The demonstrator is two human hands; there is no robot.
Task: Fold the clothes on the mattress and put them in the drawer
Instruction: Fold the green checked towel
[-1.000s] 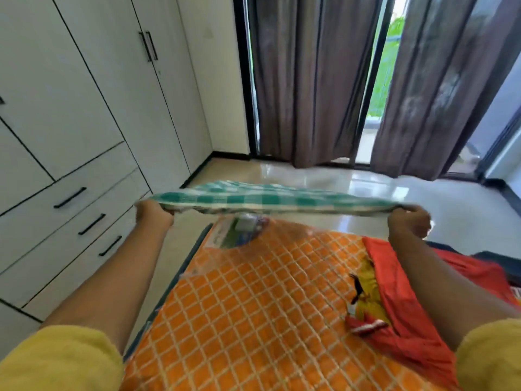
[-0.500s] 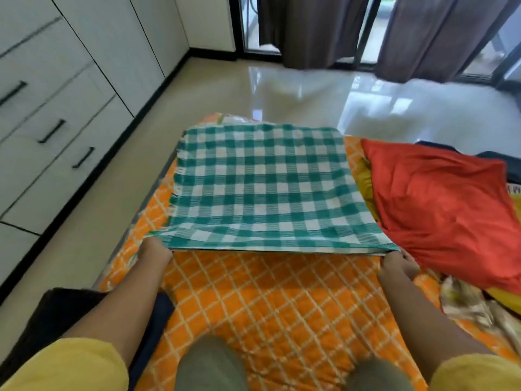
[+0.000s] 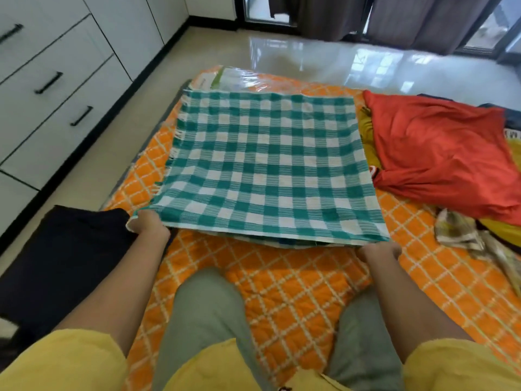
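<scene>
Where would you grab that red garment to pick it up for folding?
Probably by its far edge, near the top corner, coming from above. The red garment lies crumpled beside the checked cloth, and that edge is the straightest, most exposed part; its near end is bunched over other clothes. Both hands are busy now, the left hand and right hand gripping the cloth's near corners.

White cabinet fronts (image 3: 50, 29) with black handles fill the upper left; glossy pale floor (image 3: 310, 60) reflects daylight below dark curtains (image 3: 408, 21).
</scene>
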